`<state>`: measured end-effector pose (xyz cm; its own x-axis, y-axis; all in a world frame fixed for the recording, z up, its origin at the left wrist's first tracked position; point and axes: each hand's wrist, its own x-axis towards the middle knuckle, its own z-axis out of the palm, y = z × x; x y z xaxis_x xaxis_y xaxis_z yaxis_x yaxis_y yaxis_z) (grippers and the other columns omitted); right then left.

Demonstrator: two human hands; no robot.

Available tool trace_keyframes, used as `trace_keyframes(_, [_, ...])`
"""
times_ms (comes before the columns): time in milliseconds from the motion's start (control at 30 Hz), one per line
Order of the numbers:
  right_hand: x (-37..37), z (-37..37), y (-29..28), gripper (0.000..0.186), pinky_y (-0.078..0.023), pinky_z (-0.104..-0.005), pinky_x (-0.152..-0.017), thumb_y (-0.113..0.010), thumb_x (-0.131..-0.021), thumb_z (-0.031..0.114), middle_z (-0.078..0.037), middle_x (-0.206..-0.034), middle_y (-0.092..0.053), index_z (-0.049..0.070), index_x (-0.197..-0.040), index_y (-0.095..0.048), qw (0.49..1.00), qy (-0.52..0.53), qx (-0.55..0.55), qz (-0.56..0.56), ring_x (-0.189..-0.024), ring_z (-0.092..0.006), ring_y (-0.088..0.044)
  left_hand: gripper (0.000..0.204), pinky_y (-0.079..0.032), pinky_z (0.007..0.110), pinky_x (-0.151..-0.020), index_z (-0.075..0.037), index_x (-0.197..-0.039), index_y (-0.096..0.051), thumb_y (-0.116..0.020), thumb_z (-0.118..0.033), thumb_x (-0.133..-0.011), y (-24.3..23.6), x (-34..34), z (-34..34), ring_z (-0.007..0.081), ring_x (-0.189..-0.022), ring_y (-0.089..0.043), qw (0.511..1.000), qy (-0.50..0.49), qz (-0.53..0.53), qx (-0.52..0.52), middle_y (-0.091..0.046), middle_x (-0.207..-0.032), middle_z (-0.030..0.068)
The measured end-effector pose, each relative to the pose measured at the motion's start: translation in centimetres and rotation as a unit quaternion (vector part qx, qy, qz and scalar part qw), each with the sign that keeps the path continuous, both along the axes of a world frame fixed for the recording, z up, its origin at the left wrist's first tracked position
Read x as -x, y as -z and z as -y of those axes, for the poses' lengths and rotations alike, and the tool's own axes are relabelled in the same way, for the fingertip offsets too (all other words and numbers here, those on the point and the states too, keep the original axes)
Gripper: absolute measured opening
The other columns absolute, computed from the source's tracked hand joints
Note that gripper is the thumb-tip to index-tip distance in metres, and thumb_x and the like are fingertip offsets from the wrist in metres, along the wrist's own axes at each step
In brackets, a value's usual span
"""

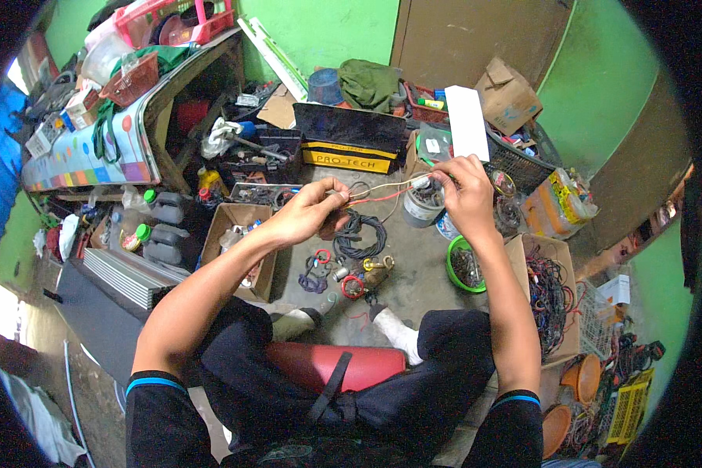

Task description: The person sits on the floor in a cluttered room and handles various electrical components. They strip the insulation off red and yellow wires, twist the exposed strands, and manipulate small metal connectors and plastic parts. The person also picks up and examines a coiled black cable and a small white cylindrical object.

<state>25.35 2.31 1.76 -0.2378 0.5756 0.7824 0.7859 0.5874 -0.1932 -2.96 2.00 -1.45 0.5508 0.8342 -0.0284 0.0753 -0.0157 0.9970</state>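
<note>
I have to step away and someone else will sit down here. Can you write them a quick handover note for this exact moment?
Left hand pinches one end of the thin red and pale wires; right hand grips the other end, wires stretched between them above the floor. A black cable coil and small parts lie on the floor below, a green bowl to the right. Wires held, not yet set down; what's been done to them cannot be told.
</note>
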Motion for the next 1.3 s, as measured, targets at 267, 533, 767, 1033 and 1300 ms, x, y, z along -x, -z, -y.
trace_keyframes(267, [0.2, 0.4, -0.3, 0.004, -0.044, -0.0399, -0.071, -0.065, -0.077, 0.005, -0.01, -0.078, -0.06, 0.003, -0.079, -0.065, 0.999, 0.032, -0.008, -0.005, -0.08, -0.0298, -0.055, 0.011, -0.052, 0.031, -0.071, -0.003, -0.101, -0.047, -0.053, -0.008, -0.094, -0.4, -0.6, 0.1, 0.0191, -0.078, -0.064, 0.985, -0.03, 0.154, -0.072, -0.061, -0.088, 0.0092])
trace_keyframes(533, [0.5, 0.2, -0.4, 0.008, -0.046, -0.0374, -0.063, -0.058, -0.08, -0.003, -0.014, -0.078, -0.059, 0.001, -0.084, -0.064, 0.995, -0.003, -0.014, -0.094, -0.069, -0.0311, -0.059, 0.033, -0.053, 0.033, -0.074, -0.001, -0.124, -0.045, -0.055, -0.002, -0.092, -0.8, -0.9, 0.6, 0.0198, -0.077, -0.066, 0.993, 0.062, 0.096, -0.033, -0.063, -0.097, 0.0123])
trace_keyframes(767, [0.5, -0.1, -0.1, 0.007, -0.047, -0.0369, -0.068, -0.058, -0.081, 0.0, -0.013, -0.08, -0.061, 0.001, -0.084, -0.065, 0.993, 0.018, 0.022, -0.112, -0.075, -0.031, -0.061, 0.041, -0.057, 0.036, -0.067, -0.002, -0.133, -0.038, -0.051, -0.006, -0.094, -1.6, -1.7, 1.7, 0.0244, -0.082, -0.067, 0.982, 0.1, 0.154, 0.041, -0.059, -0.11, 0.0127])
trace_keyframes(1033, [0.1, 0.2, -0.3, 0.005, -0.047, -0.0378, -0.069, -0.061, -0.081, 0.003, -0.013, -0.081, -0.061, 0.002, -0.082, -0.065, 0.992, 0.036, 0.048, -0.109, -0.077, -0.0314, -0.06, 0.041, -0.058, 0.035, -0.068, -0.002, -0.131, -0.042, -0.055, -0.012, -0.094, -1.3, -1.4, 1.4, 0.0249, -0.093, -0.065, 0.986, 0.095, 0.121, 0.066, -0.057, -0.116, 0.0117])
trace_keyframes(1300, [3.8, 3.4, -1.7, 0.015, -0.048, -0.0358, -0.067, -0.068, -0.078, 0.016, -0.01, -0.078, -0.061, 0.003, -0.084, -0.066, 0.995, -0.035, 0.059, -0.078, -0.072, -0.0271, -0.06, 0.036, -0.052, 0.037, -0.087, 0.001, -0.126, -0.045, -0.056, -0.008, -0.092, -1.5, -2.2, 1.6, 0.0249, -0.109, -0.06, 0.951, 0.006, 0.28, 0.127, -0.059, -0.116, 0.0127])
